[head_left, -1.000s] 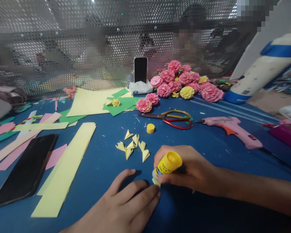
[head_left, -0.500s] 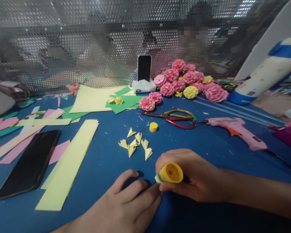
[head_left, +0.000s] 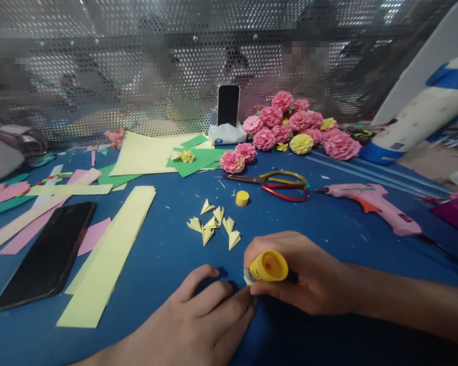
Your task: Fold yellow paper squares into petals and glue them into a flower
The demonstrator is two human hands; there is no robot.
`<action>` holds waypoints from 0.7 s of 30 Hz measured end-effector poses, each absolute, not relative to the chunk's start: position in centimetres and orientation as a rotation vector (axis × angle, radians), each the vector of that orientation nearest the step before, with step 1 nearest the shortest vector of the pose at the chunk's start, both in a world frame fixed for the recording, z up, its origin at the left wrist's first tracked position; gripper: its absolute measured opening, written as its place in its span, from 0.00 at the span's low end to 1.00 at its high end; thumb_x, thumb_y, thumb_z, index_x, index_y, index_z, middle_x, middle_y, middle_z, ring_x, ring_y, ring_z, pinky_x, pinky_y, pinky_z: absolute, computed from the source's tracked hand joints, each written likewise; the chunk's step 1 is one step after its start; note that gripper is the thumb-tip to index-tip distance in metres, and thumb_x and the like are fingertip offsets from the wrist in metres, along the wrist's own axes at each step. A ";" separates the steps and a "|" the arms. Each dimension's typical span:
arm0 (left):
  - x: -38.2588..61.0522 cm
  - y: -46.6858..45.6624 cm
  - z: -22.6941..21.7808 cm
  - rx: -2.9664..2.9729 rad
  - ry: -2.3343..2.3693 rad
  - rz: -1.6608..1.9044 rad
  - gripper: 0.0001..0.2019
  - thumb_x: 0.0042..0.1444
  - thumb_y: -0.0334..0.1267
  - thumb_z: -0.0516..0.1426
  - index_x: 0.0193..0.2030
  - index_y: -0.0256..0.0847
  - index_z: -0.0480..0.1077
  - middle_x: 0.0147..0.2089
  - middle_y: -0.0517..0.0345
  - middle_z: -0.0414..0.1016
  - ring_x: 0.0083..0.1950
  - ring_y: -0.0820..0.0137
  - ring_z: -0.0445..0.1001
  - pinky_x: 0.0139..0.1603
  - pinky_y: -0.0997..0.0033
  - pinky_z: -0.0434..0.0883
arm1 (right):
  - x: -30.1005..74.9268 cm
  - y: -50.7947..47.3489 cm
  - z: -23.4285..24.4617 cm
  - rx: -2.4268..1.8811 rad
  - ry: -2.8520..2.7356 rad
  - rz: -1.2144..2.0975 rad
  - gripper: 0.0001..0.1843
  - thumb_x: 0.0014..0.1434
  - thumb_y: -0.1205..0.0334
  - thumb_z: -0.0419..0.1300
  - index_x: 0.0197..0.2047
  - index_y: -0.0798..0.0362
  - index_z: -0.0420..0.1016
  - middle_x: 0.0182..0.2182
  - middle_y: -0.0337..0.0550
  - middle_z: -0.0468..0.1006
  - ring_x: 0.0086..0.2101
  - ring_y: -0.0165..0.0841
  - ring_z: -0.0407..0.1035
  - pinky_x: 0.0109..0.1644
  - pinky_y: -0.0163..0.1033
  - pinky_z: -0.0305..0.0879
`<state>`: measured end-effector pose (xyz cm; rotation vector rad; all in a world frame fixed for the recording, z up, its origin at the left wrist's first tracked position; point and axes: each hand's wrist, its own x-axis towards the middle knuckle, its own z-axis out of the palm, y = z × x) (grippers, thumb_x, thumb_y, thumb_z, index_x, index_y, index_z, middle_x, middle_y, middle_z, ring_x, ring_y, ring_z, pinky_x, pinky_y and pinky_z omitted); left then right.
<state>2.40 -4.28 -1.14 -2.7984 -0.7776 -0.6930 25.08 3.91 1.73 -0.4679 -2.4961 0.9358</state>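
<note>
My right hand [head_left: 301, 272] is closed round a yellow glue stick [head_left: 267, 266], its round yellow base turned up towards me and its other end down at the table. Beneath the stick shows a sliver of pale yellow paper [head_left: 248, 279], mostly hidden. My left hand [head_left: 209, 310] lies palm down with fingers apart, its fingertips against the table beside that paper. Whether a fingertip pins the paper, I cannot tell. Just beyond are several small folded yellow paper pieces [head_left: 211, 223] and the yellow cap [head_left: 242, 198], standing apart from the stick.
Scissors [head_left: 269, 182] and a pink glue gun [head_left: 372, 201] lie beyond my right hand. Pale yellow strips [head_left: 110, 249] and a black phone [head_left: 48, 254] are on the left. Paper flowers [head_left: 282, 127], green paper [head_left: 194, 160] and an upright phone [head_left: 228, 105] stand along the back.
The glue stick and my right hand have shifted up very slightly in view. My left hand stays almost where it was, and the view itself has tilted a little.
</note>
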 end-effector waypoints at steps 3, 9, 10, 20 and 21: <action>2.3 -4.3 -1.2 -2.803 -0.771 -0.677 0.15 0.74 0.32 0.47 0.56 0.35 0.73 0.49 0.61 0.80 0.48 0.68 0.70 0.61 0.59 0.55 | 25.0 3.9 1.6 -0.448 -2.477 0.958 0.07 0.67 0.60 0.59 0.38 0.52 0.66 0.32 0.40 0.75 0.32 0.29 0.68 0.38 0.33 0.62; 2.3 -4.4 -1.0 -2.785 -0.762 -0.664 0.15 0.74 0.32 0.47 0.56 0.35 0.74 0.55 0.59 0.78 0.50 0.68 0.69 0.63 0.60 0.55 | 25.5 4.0 1.7 -0.480 -2.527 0.921 0.08 0.67 0.59 0.59 0.37 0.53 0.67 0.30 0.39 0.74 0.29 0.29 0.66 0.35 0.34 0.60; 2.3 -4.4 -1.0 -2.779 -0.762 -0.661 0.15 0.74 0.32 0.47 0.56 0.36 0.74 0.55 0.60 0.78 0.50 0.68 0.69 0.63 0.61 0.55 | 25.5 4.0 1.7 -0.495 -2.521 0.919 0.08 0.67 0.59 0.59 0.38 0.53 0.67 0.31 0.40 0.74 0.29 0.29 0.67 0.35 0.34 0.60; 2.5 -4.5 -1.1 -2.770 -0.759 -0.649 0.16 0.74 0.34 0.46 0.56 0.35 0.74 0.54 0.59 0.79 0.52 0.67 0.70 0.68 0.60 0.51 | 25.5 3.9 1.4 -0.464 -2.490 0.910 0.06 0.66 0.60 0.59 0.38 0.53 0.67 0.31 0.40 0.74 0.29 0.29 0.68 0.36 0.34 0.62; 2.4 -4.5 -1.2 -2.771 -0.763 -0.644 0.16 0.74 0.34 0.47 0.56 0.35 0.74 0.54 0.59 0.79 0.52 0.68 0.70 0.68 0.61 0.51 | 25.5 3.9 1.4 -0.477 -2.489 0.896 0.06 0.66 0.60 0.59 0.38 0.53 0.68 0.30 0.40 0.74 0.29 0.29 0.68 0.36 0.34 0.62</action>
